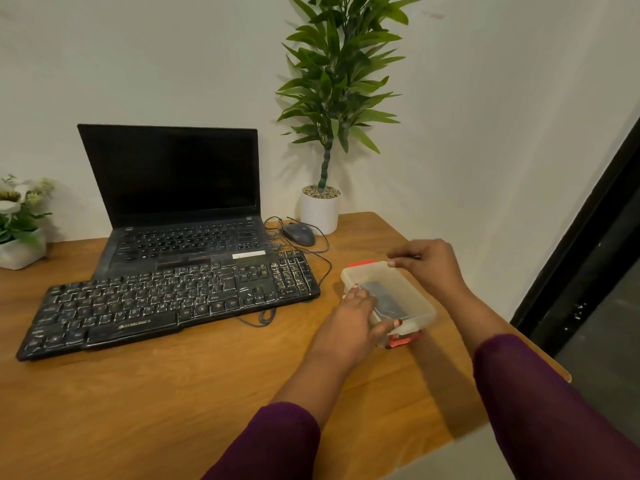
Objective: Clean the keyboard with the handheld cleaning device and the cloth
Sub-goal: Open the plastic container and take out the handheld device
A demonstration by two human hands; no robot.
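A black wired keyboard (166, 303) lies slanted on the wooden desk (156, 410), partly over the front of an open laptop (180, 209). To its right stands a translucent plastic box (398, 289) with red clips and a lid on; something dark shows through it, too dim to identify. My left hand (353, 320) grips the box's near left side, thumb by the front red clip. My right hand (429, 268) holds the far right edge of the lid with curled fingers. No cloth shows.
A wired mouse (299, 234) sits behind the keyboard, its cable looping on the desk. A potted plant (320, 209) stands at the back right corner, a flower pot (20, 247) at the far left. The desk's right edge (519, 337) runs close behind the box.
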